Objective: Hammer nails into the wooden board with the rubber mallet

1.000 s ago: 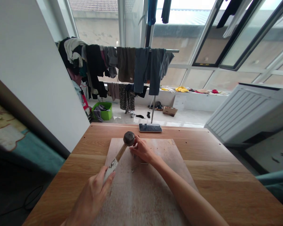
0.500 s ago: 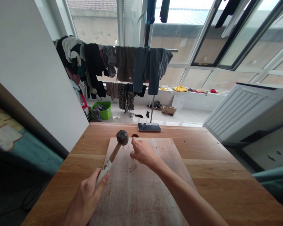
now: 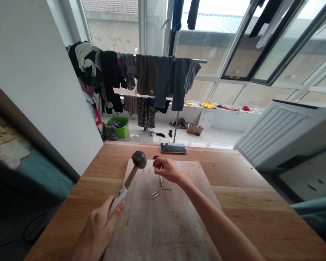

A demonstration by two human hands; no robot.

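Observation:
My left hand (image 3: 99,223) is wrapped round the pale, worn grip of a mallet (image 3: 139,159) with a dark head, held raised and tilted over the near-left of a worn board (image 3: 141,224). Over the board's far part hovers my right hand (image 3: 165,169), its fingers curled in toward the thumb; what they hold, if anything, is hidden. Just under it a nail (image 3: 161,181) shows at a steep slant. Another nail (image 3: 166,189) and a pair of nails (image 3: 155,194) lie nearby. Two small nails (image 3: 149,169) stand upright near the mallet head. Behind my right hand, a brown round object (image 3: 155,157) is partly hidden.
The board rests on a wooden table (image 3: 250,203) with small dark holes. A phone (image 3: 173,148) lies at the table's far edge. Beyond stand a clothes rack (image 3: 203,61) with laundry, a green basket (image 3: 123,132) and a cardboard box (image 3: 195,129). A white panelled unit (image 3: 271,127) is at the right.
My right hand has shifted slightly right, and its fingers have loosened. More nails now show on the board below it. The mallet has hardly moved in my left hand.

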